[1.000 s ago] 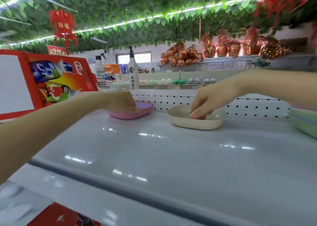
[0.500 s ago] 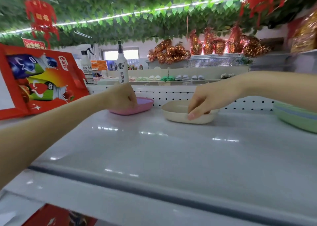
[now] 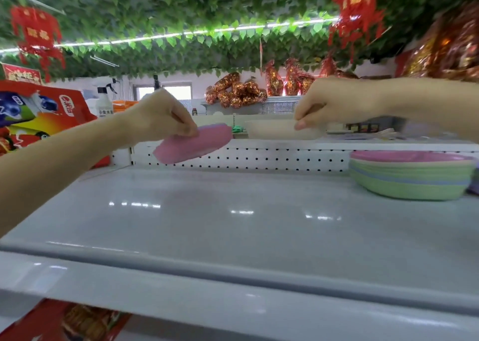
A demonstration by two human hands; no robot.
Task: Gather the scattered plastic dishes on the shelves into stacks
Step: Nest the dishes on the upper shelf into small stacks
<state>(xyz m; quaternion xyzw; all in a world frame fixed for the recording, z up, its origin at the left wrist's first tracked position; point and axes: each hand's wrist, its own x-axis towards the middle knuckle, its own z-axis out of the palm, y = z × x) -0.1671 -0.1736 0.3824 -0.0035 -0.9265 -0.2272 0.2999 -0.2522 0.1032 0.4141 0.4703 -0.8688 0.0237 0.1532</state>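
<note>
Nearest lay the pale grey shelf (image 3: 233,224), its glossy top catching small light reflections. On its right side rested a stack of dishes (image 3: 412,182), pink on top, with green and blue rims beneath.

Farther in, both hands held dishes clear of the shelf top. On the left, the left hand (image 3: 160,115) had its fingers curled down, pinching the near rim of a pink dish (image 3: 191,143), which hung tilted with its underside showing and a lilac edge along its upper rim. On the right, the right hand (image 3: 334,105) pinched the rim of a cream dish (image 3: 280,132) between thumb and curled fingers, holding it roughly level. The two dishes were apart.

Behind them ran the white perforated back panel (image 3: 259,156). At far left stood a red printed package (image 3: 39,118) and a white spray bottle (image 3: 103,102). Beyond, foil-wrapped goods (image 3: 236,92) sat on a distant shelf under a ceiling of green leaves (image 3: 181,17).
</note>
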